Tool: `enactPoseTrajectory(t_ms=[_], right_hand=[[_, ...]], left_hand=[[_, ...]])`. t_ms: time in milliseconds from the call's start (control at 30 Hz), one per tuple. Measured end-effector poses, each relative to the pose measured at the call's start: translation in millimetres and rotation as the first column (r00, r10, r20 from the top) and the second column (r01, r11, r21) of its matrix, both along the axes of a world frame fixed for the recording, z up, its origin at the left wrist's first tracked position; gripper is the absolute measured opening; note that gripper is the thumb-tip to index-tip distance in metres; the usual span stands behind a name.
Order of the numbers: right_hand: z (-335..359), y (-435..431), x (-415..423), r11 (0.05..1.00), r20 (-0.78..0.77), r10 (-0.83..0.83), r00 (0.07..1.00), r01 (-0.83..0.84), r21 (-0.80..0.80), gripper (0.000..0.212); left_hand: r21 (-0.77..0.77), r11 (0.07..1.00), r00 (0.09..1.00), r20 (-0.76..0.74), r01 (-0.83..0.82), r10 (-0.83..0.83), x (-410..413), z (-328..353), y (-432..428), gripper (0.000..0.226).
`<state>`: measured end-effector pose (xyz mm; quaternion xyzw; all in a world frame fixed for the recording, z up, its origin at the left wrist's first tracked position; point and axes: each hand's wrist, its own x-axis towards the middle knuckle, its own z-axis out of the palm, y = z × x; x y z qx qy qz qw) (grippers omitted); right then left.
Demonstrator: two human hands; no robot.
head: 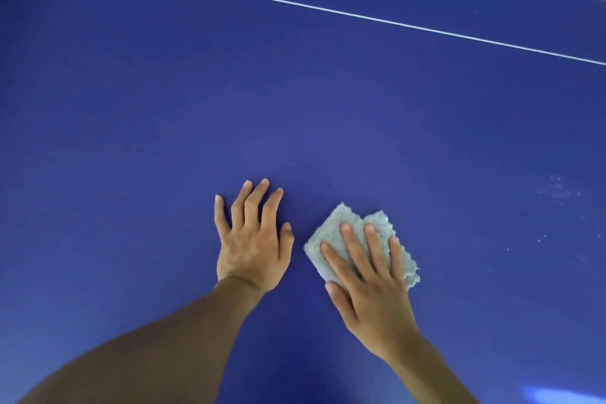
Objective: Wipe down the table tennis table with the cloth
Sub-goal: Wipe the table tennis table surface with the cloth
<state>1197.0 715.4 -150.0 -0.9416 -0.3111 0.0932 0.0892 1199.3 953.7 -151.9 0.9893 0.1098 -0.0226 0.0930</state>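
Two bare forearms are seen entering from the bottom edge, the left forearm (164, 344) angled in from the lower left corner and the right forearm (436, 371) from the lower right. The left hand (252, 249) is laid palm down on the table tennis table (295, 92), released and grasping nothing, its fingers (244, 207) extended and slightly spread and the thumb drawn in along its right side. Just beside it, apart from it, the right hand (370, 289) is pressed flat on the cloth (328, 229), with four straight fingers spread across the top and the thumb set along the cloth's near edge; the cloth is held down rather than clenched.

The cloth is shown as a small folded pad of pale grey-green fabric, fluffy in texture, with frayed, uneven edges at its right side and one corner pointed away from the person. It is lying on the near part of the table, right of centre.

The table surface is seen as smooth, matte, deep blue. A thin white line (328, 10) is painted diagonally across the far part, descending from upper left to right. Faint whitish specks and smudges (557, 190) are scattered along the right side, and a pale blue glare (557, 395) is caught at the lower right corner.
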Motion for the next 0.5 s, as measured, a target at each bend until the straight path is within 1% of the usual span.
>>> enactPoseTrajectory(t_ms=[33,67,100,167,200,267,300,333,367,400,433,500], right_hand=[[1.6,-19.6,-9.8,1.0,-0.003,-0.024,1.0,0.024,-0.01,0.056],[4.6,-37.6,-14.9,0.996,-0.009,-0.088,0.996,0.088,-0.021,0.056],[8.5,-51.6,-15.3,0.981,-0.024,-0.193,0.981,0.192,-0.035,0.057],[13.6,-62.9,-6.8,0.907,-0.049,-0.42,0.906,0.417,-0.064,0.06],[14.6,-59.3,0.2,0.86,-0.055,-0.509,0.859,0.506,-0.064,0.062],[15.8,-37.3,15.8,0.772,-0.071,-0.635,0.77,0.635,-0.023,0.064],[15.0,-23.5,21.0,0.741,-0.075,-0.669,0.739,0.671,-0.004,0.064],[13.9,-9.8,21.7,0.732,-0.066,-0.679,0.731,0.681,0.007,0.064],[12.3,3.4,15.7,0.751,-0.044,-0.659,0.751,0.66,0.014,0.063],[9.6,15.3,2.3,0.797,-0.02,-0.603,0.798,0.603,0.024,0.062],[6.9,25.7,-18.8,0.86,-0.01,-0.51,0.86,0.51,0.033,0.062],[3.4,35.9,-75.0,0.972,-0.008,-0.227,0.974,0.227,0.053,0.063]], left_hand=[[-0.008,1.0,1.0,0.0,-0.003,0.003,0.5,0.3,-0.1,0.057],[-0.017,1.0,1.0,-0.001,-0.007,0.007,0.5,0.8,-0.1,0.057],[-0.023,1.0,1.0,-0.002,-0.009,0.009,0.6,1.3,-0.1,0.057],[-0.024,1.0,1.0,-0.003,-0.005,0.005,0.4,2.3,-0.4,0.057],[-0.025,1.0,1.0,-0.006,-0.002,0.002,0.2,2.7,-0.4,0.057],[-0.028,1.0,1.0,-0.006,0.0,0.0,-0.4,3.2,-0.6,0.056],[-0.027,1.0,1.0,-0.005,0.0,0.0,-0.1,3.0,-0.6,0.056],[-0.026,1.0,1.0,-0.007,0.0,0.0,0.0,2.8,-0.5,0.056],[-0.027,1.0,1.0,-0.01,-0.003,0.002,-0.5,2.7,-0.4,0.056],[-0.028,1.0,1.0,-0.009,-0.007,0.006,-0.5,2.7,-0.4,0.056],[-0.027,1.0,1.0,-0.009,-0.009,0.009,0.0,2.7,-0.5,0.056],[-0.031,0.999,1.0,-0.016,-0.01,0.009,-0.3,2.8,-0.2,0.057]])
